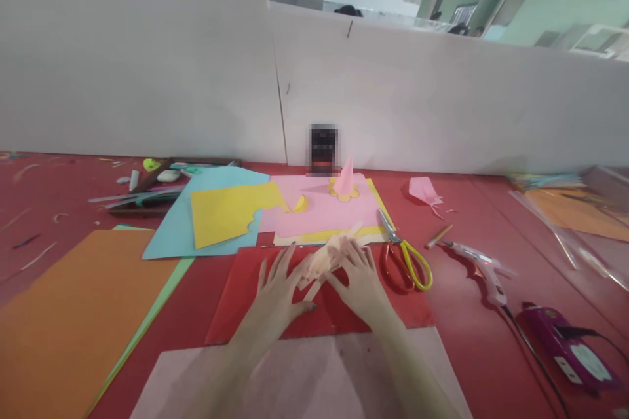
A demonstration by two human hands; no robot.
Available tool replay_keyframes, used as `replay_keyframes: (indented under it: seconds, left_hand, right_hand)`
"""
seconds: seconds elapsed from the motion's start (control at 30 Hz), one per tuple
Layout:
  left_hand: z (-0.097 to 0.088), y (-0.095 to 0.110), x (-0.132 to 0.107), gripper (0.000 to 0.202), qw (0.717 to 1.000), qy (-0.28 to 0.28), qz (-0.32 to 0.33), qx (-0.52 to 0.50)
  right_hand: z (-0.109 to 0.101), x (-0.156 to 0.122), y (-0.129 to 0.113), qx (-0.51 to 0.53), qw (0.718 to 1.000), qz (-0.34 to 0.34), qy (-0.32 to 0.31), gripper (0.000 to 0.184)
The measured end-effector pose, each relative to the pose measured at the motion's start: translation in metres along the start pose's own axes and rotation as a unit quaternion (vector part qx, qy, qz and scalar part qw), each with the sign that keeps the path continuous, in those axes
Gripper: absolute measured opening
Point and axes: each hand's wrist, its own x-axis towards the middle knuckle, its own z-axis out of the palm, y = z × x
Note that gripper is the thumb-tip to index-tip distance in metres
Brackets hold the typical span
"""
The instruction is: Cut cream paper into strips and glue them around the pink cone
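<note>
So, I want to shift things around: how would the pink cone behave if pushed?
The pink cone looks like thin paper, so probably light and easily dented. Tall and narrow, it may tip unless fixed to the yellow scalloped piece beneath.

Left hand [281, 291] (fingers [287, 264] splayed) and right hand [361, 281] sit close, backs up.

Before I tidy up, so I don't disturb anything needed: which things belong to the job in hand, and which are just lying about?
Likely in the job:
pale piece, between left hand and right hand
red sheet beneath
scissors
glue gun
pink cone

Probably just lying about:
pink scrap
orange sheet at left
purple device
</note>
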Motion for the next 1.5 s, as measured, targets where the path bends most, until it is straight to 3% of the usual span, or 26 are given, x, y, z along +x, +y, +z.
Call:
replay_keyframes:
  seconds: [0.13,0.23,0.4,0.53,0.7,0.83,1.17,1.3,1.5]
  left_hand:
    - [0.005,0.0,0.009,0.063,0.999,0.028,0.014,-0.006]
    - [0.005,0.006,0.009,0.059,0.999,0.043,0.017,-0.001]
    - [0.0,0.031,0.01,0.067,0.998,0.04,-0.049,0.008]
    - [0.006,0.054,0.025,0.07,0.997,0.018,-0.075,0.023]
    - [0.013,0.067,0.043,0.044,0.999,0.029,-0.002,0.04]
    - [0.006,0.071,0.054,0.026,0.995,-0.001,0.06,0.078]
    - [-0.02,0.067,0.093,0.023,0.987,-0.07,0.11,0.092]
    - [-0.018,0.064,0.096,0.027,0.99,-0.068,0.098,0.081]
    - [-0.001,0.06,0.086,0.025,0.994,-0.023,0.091,0.058]
  right_hand:
    - [-0.001,-0.001,-0.006,0.006,1.0,-0.011,-0.016,0.042]
    - [-0.002,0.0,-0.005,0.03,0.999,-0.003,0.009,0.037]
    - [-0.005,0.002,0.012,0.118,0.981,0.109,0.107,0.04]
    - [-0.007,0.002,0.02,0.153,0.97,0.146,0.123,0.041]
    - [-0.01,0.005,0.018,0.162,0.965,0.135,0.158,0.034]
    - [-0.016,0.006,0.019,0.17,0.959,0.135,0.182,0.031]
    - [-0.02,0.006,0.029,0.217,0.943,0.168,0.191,0.028]
    - [-0.02,0.006,0.032,0.25,0.933,0.172,0.193,0.028]
    - [-0.022,0.007,0.03,0.268,0.924,0.181,0.205,0.027]
